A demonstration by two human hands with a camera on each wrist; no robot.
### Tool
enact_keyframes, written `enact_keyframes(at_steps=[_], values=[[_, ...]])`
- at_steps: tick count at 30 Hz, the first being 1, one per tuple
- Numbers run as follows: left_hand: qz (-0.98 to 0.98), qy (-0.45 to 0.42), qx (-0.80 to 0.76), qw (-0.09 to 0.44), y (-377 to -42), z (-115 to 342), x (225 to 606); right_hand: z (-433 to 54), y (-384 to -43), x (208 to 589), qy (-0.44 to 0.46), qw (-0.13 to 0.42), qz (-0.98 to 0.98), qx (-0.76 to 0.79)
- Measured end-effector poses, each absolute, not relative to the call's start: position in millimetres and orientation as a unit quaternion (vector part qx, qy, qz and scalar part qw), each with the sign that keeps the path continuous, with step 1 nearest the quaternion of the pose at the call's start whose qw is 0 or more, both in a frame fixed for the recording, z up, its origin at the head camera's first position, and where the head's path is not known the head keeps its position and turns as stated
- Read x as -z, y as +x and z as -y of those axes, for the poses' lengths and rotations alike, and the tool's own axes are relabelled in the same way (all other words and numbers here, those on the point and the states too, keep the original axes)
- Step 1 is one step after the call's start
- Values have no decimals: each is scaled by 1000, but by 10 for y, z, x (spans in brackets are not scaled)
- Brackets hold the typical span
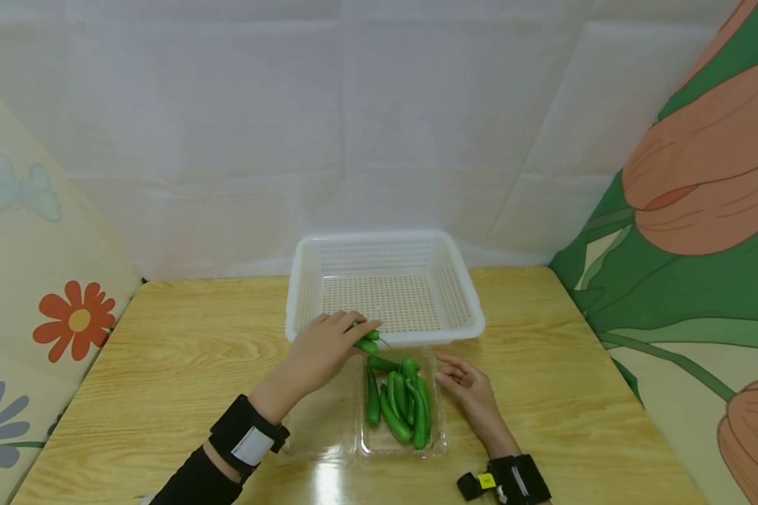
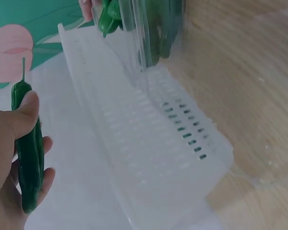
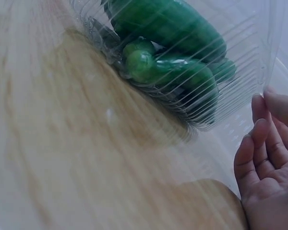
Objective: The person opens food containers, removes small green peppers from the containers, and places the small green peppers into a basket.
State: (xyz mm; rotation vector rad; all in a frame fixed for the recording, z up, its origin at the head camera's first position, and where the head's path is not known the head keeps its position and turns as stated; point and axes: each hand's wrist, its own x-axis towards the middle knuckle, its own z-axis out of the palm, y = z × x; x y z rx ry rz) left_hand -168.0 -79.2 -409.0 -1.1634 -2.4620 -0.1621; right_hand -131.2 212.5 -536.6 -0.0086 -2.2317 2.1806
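My left hand (image 1: 328, 348) grips a green pepper (image 2: 30, 153) over the near left corner of the white basket (image 1: 388, 337); in the left wrist view its thumb lies across the pepper, stem up. In the head view more than one pepper may be in that hand; the fingers cover part. A clear plastic box (image 1: 439, 438) with several green peppers (image 1: 401, 403) stands in front of the basket. At its right side, my right hand (image 1: 470, 389) pinches the box's rim between thumb and forefinger, as the right wrist view shows.
The box's clear lid (image 1: 318, 428) lies folded out to the left on the wooden table (image 1: 196, 358). A white sheet (image 1: 259, 126) hangs behind the basket. Patterned panels flank the table, with flowers on the left (image 1: 76, 319) and large tulips on the right (image 1: 701, 161).
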Motion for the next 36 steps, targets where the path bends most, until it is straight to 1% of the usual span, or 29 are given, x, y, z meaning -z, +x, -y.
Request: enact_keyframes(at_steps=[4,10,16,21,30,36], values=[[886,-409,77,204,-1722,838,4047,-2126,-1305,5365,-3,11,714,-700],[899,-382,112,181,-1816,893,4050,-2133,-1305,5365,4,15,717,-697],[900,-372,136,184,-1913,928,4089,-2135,-1300,5362,5,13,715,-699],[903,-364,147,176,-1981,942,4131,-2138,-1295,5361,1,14,717,-697],[915,-337,180,126,-2047,979,4193,-2125,-1300,5377,10,22,710,-704],[920,-327,187,108,-2063,1021,4218,-2116,-1308,5383,12,21,709,-705]])
